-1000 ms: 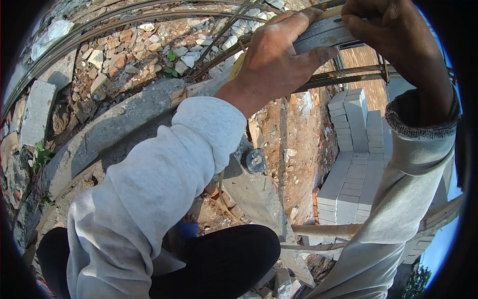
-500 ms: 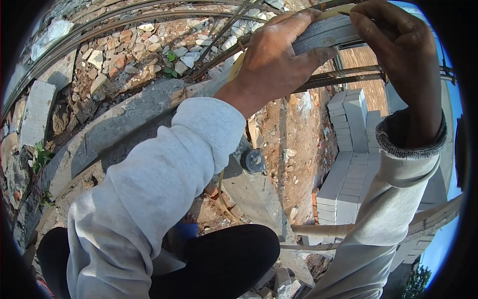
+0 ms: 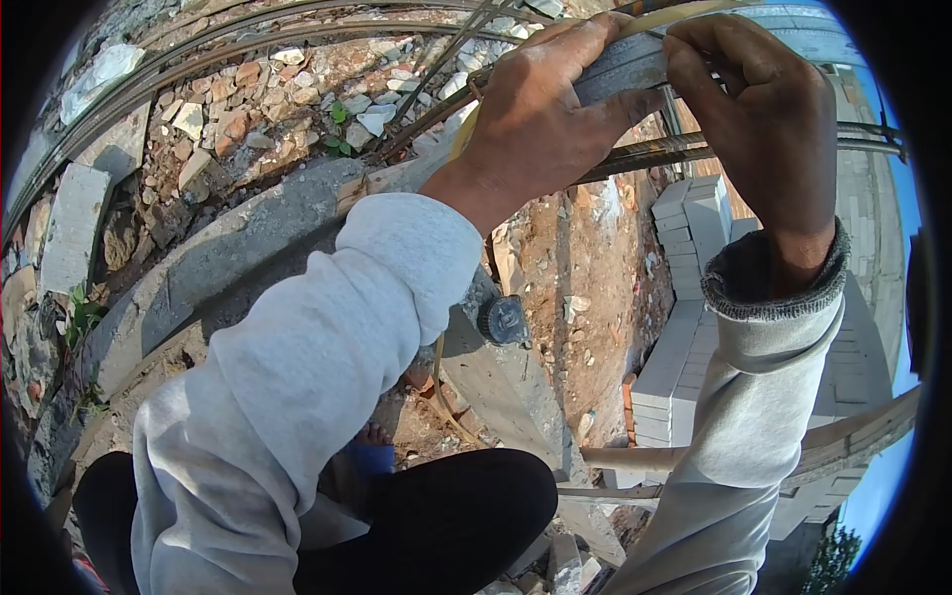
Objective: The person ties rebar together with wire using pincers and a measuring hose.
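Note:
Near the top centre, my left hand (image 3: 555, 104) rests over a grey beam (image 3: 630, 69), fingers pressed on its upper edge beside a yellow strip (image 3: 684, 14) and the thumb across its lower side. Just to the right, my right hand (image 3: 759, 99) has its thumb and fingertips pinched together at the beam's edge; what they hold, if anything, is too small to make out. Rusty steel bars (image 3: 684, 149) pass below both hands.
Long rebars (image 3: 198, 50) curve across the upper left above broken rubble (image 3: 233, 124). A dark round object (image 3: 503, 320) sits on a concrete beam (image 3: 506, 377) at the centre. Stacked grey blocks (image 3: 684, 337) stand at the right.
My right hand has moved left along the beam, closer to my left hand, and its sleeve has shifted left too. My left hand stays almost in place.

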### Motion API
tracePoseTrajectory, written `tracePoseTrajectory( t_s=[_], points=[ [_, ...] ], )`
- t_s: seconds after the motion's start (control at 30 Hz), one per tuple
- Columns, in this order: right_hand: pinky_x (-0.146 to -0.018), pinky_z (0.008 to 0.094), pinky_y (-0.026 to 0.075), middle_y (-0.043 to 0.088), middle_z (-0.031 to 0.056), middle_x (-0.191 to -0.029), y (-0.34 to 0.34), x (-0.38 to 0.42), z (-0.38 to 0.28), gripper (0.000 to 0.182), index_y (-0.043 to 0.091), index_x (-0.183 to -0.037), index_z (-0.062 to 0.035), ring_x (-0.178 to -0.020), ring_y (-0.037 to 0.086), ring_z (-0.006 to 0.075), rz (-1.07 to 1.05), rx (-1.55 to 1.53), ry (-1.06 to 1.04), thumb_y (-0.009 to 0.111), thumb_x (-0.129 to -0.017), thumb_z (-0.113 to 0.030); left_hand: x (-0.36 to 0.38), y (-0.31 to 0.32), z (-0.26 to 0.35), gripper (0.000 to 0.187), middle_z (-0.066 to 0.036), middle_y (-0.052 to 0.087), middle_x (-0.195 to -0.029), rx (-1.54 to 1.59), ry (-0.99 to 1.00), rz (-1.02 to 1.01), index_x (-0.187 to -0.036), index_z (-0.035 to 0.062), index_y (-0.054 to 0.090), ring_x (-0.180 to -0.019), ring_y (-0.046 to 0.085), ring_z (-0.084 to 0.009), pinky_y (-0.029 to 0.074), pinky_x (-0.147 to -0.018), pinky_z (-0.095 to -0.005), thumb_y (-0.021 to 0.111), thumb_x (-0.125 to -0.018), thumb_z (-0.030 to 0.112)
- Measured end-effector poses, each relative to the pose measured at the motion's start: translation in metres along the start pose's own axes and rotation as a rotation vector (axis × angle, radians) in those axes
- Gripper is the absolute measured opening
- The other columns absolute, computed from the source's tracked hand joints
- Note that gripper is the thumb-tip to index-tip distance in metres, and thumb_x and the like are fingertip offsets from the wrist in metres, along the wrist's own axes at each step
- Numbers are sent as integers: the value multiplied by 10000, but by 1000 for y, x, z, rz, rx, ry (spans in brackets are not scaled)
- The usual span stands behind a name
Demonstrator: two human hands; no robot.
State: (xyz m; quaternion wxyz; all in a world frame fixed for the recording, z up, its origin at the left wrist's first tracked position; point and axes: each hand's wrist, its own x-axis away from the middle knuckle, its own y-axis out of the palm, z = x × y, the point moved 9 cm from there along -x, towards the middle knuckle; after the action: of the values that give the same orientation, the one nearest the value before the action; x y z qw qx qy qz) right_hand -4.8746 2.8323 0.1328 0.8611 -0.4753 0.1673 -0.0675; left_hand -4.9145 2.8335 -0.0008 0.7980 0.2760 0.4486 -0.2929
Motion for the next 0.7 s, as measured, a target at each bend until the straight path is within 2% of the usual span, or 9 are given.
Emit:
tracePoseTrajectory(
  t_s=[0.03, 0.1, 0.17, 0.23, 0.37, 0.47, 0.7],
  points=[
    [-709, 258, 568, 752, 76, -866, 1, 0, 0, 123, 741, -997, 1, -811, 737, 110, -2, 2, -14, 729, -918, -92, 1, 0, 2, 521, -132, 672, -1317, -50, -1, -26, -1428, 149, 589, -1175, 659, -320, 520, -1004, -390, 700, -924, 76],
    [-708, 262, 569, 753, 77, -867, 3, -2, 2, 115, 741, -986, 3, -802, 735, 110, -33, -38, -31, 734, -911, -84, -1, -3, -3, 509, -154, 682, -1263, 19, -62, 9, -1382, 97, 602, -1125, 679, -327, 540, -971, -393, 745, -899, 174],
    [-706, 263, 570, 753, 79, -868, 2, -2, 0, 106, 740, -975, 7, -796, 734, 111, -21, -46, -37, 735, -906, -75, -4, -7, -17, 609, -218, 715, -1114, 260, -181, 130, -1267, -41, 638, -1006, 729, -316, 593, -876, -385, 826, -860, 372],
    [-704, 263, 571, 753, 82, -869, 1, -2, -4, 97, 739, -964, 12, -793, 735, 112, 35, -23, -34, 733, -904, -64, -5, -5, -18, 613, -214, 715, -1121, 273, -194, 119, -1272, -31, 640, -1014, 727, -315, 592, -877, -387, 824, -859, 383],
    [-689, 257, 569, 753, 80, -866, 1, -3, -4, 98, 740, -961, 13, -783, 729, 105, -3, -10, -50, 734, -902, -64, -4, -4, -21, 636, -210, 712, -1143, 257, -226, 134, -1291, -16, 636, -1026, 724, -311, 590, -878, -392, 818, -857, 413],
    [-681, 252, 566, 749, 77, -858, 1, -1, -3, 104, 742, -967, 12, -781, 722, 98, 13, -4, -15, 737, -899, -67, -1, 2, -26, 662, -220, 705, -1165, 326, -365, 20, -1310, -15, 627, -1035, 722, -315, 588, -881, -392, 806, -861, 439],
    [-675, 249, 558, 743, 67, -848, 3, 1, -1, 108, 743, -982, 7, -790, 715, 86, -25, -37, 7, 736, -906, -70, -2, 0, -24, 687, -222, 702, -1184, 274, -260, 100, -1331, -16, 617, -1050, 717, -312, 578, -905, -397, 802, -862, 450]
  ],
)
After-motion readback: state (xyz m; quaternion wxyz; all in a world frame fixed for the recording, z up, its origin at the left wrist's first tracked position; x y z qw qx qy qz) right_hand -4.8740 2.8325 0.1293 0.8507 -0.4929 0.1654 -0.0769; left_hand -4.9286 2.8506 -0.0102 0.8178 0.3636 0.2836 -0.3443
